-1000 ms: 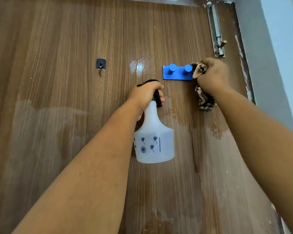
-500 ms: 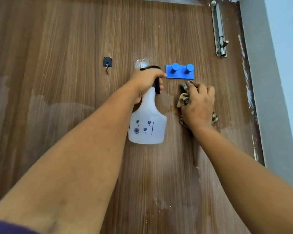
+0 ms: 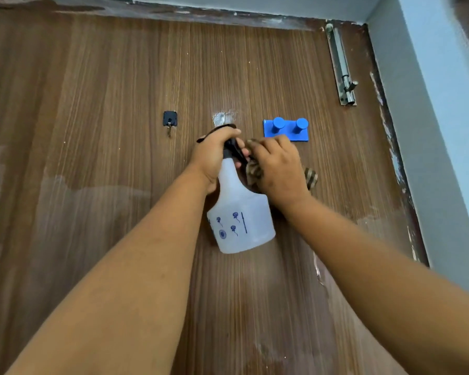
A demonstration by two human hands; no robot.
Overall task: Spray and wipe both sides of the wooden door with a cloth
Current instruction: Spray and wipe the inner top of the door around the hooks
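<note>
Left hand (image 3: 214, 158): fingers (image 3: 232, 133) curled round black trigger head of translucent white plastic spray bottle with blue printed marks (image 3: 241, 220); bottle hangs neck-up, close against door. Right hand (image 3: 279, 169): fingers (image 3: 268, 144) curled over bunched brown-and-cream checked cloth (image 3: 310, 177), pressing it flat to brown wood-grain door (image 3: 92, 77); cloth ends poking out both sides of the hand. Right knuckles just beside, probably touching, the bottle neck; contact not resolvable.

Outward from the hands: blue plastic two-peg hook rail (image 3: 286, 129) just above right hand. Small shiny residue patch (image 3: 219, 118) above left hand, between rail and small black square hook with metal piece hanging (image 3: 170, 119). Silver sliding bolt latch (image 3: 343, 69) near top right edge. Pale blue-grey wall and frame (image 3: 431, 104) to the right.

Progress, judged from surface only: lower portion of this face shows dull wet-looking film, upper band dry-looking and darker. Wiping now at that boundary, mid-height near the rail. Likely left: upper band, area round the fittings, residue patch, edges. Other side of door not in view; state unknown, presumed outstanding.
</note>
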